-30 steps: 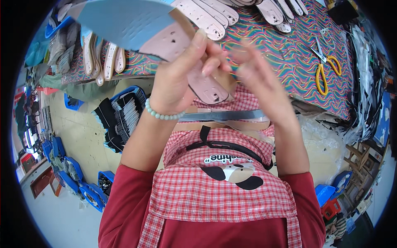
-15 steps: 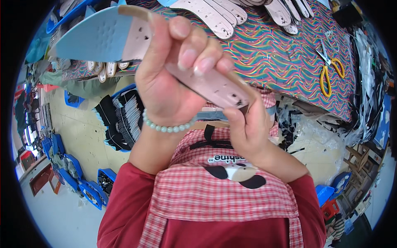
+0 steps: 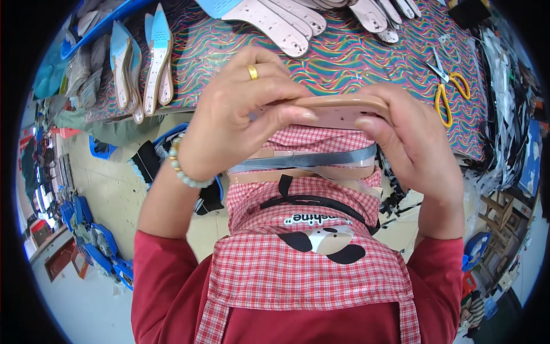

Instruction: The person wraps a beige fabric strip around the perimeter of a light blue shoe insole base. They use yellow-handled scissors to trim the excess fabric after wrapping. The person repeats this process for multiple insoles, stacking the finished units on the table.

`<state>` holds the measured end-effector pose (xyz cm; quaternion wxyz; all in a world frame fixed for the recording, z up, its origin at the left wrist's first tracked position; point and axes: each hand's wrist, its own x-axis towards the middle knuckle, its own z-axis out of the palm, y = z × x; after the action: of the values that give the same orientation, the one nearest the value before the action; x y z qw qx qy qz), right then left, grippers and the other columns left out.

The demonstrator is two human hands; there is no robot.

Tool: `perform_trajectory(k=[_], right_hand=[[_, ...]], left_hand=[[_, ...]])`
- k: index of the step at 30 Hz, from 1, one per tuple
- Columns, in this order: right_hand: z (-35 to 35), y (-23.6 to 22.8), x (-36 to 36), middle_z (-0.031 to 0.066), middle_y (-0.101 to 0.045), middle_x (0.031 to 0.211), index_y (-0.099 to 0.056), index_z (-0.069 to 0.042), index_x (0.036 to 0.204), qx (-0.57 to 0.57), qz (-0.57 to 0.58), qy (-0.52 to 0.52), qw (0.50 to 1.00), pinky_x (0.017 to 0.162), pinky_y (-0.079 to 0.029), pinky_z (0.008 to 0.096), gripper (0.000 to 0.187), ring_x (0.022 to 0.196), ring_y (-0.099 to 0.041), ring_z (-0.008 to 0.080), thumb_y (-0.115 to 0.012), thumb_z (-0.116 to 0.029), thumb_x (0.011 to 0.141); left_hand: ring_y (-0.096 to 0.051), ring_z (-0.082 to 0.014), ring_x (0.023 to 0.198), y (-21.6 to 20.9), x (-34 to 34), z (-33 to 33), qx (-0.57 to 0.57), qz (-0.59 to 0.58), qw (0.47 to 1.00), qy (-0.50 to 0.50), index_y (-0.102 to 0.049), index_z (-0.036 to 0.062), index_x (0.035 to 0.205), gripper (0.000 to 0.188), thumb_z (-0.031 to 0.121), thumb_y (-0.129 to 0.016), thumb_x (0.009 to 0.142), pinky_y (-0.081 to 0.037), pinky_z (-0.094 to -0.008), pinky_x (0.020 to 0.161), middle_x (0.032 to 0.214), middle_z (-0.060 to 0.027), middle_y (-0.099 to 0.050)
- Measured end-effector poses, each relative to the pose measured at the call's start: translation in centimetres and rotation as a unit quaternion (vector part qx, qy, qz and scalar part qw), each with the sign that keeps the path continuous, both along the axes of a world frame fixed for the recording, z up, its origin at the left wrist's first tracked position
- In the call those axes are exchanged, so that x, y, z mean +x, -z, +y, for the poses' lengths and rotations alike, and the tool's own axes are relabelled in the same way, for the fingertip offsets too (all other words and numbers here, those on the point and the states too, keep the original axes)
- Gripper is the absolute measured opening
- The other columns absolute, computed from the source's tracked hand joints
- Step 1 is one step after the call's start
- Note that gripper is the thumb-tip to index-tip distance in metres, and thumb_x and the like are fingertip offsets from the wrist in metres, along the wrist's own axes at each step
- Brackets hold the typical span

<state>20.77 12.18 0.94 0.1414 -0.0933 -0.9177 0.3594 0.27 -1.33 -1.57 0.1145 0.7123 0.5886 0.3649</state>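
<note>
A pink shoe insole [image 3: 338,114] with a tan edge is held level between both hands, just beyond the table's near edge. My left hand [image 3: 240,106] pinches one end, thumb on the near side and fingers over the far side, covering that end. Around the other end curl the fingers of my right hand [image 3: 415,135], its thumb pressed to the pink face. Across my lap, below the insole, lie a grey-blue strip [image 3: 344,156] and tan strips [image 3: 269,177].
More pink insoles with blue ends [image 3: 157,69] lie on the patterned tabletop [image 3: 355,66] at left, and fanned insoles [image 3: 275,26] at the back. Yellow-handled scissors [image 3: 445,80] rest at right. Black and white strips [image 3: 498,97] hang beyond. Blue bins [image 3: 100,258] stand on the floor.
The insole has come down from its slant at upper left to a level, edge-on pose. My left hand has turned over, back now showing; my right hand has moved up and right.
</note>
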Motion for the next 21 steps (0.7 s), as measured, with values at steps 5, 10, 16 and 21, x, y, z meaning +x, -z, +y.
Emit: perform_trajectory(k=[5,10,16,21], right_hand=[[1.4,-2.4,-1.2,0.0088,-0.065,0.096,-0.059,0.000,0.116,0.077,0.069,-0.030,0.994,0.065,-0.046,0.0250,0.048,0.072,-0.059,0.0143,-0.071,-0.031,0.081],[-0.7,0.1,0.2,0.0049,-0.061,0.094,-0.058,0.001,0.114,-0.176,0.223,0.161,0.945,0.068,-0.043,0.0216,0.037,0.076,-0.053,0.0088,-0.062,-0.029,0.092],[-4.5,5.6,-1.8,0.0092,-0.063,0.089,-0.063,0.000,0.095,-0.138,0.318,0.178,0.921,0.066,-0.047,0.0259,0.011,0.076,-0.058,0.0166,-0.066,-0.004,0.085],[-5.6,4.5,-3.6,0.0093,-0.062,0.087,-0.063,-0.001,0.089,-0.298,0.267,0.195,0.895,0.064,-0.048,0.0287,0.012,0.076,-0.060,0.0191,-0.070,-0.003,0.079]], left_hand=[[-0.058,-0.0268,0.063,-0.4,1.8,0.0,-0.052,-0.101,0.993,0.030,-0.071,0.0055,0.094,0.022,0.020,-0.073,0.078,-0.047,-0.0338,0.058,0.068,-0.0085,-0.061],[-0.062,-0.0150,0.064,-0.8,3.6,-1.5,-0.086,-0.422,0.899,-0.077,-0.068,-0.0021,0.095,0.023,0.018,-0.070,0.083,-0.048,-0.0275,0.057,0.076,-0.0092,-0.066],[-0.064,-0.0198,0.087,0.3,4.9,-1.6,-0.060,-0.499,0.858,-0.106,-0.051,-0.0059,0.120,0.050,0.034,-0.059,0.093,-0.053,-0.0315,0.075,0.113,-0.0209,-0.062],[-0.060,-0.0184,0.099,1.1,5.5,0.2,0.012,-0.521,0.846,-0.112,-0.052,-0.0036,0.123,0.049,0.035,-0.057,0.094,-0.049,-0.0308,0.085,0.121,-0.0182,-0.059]])
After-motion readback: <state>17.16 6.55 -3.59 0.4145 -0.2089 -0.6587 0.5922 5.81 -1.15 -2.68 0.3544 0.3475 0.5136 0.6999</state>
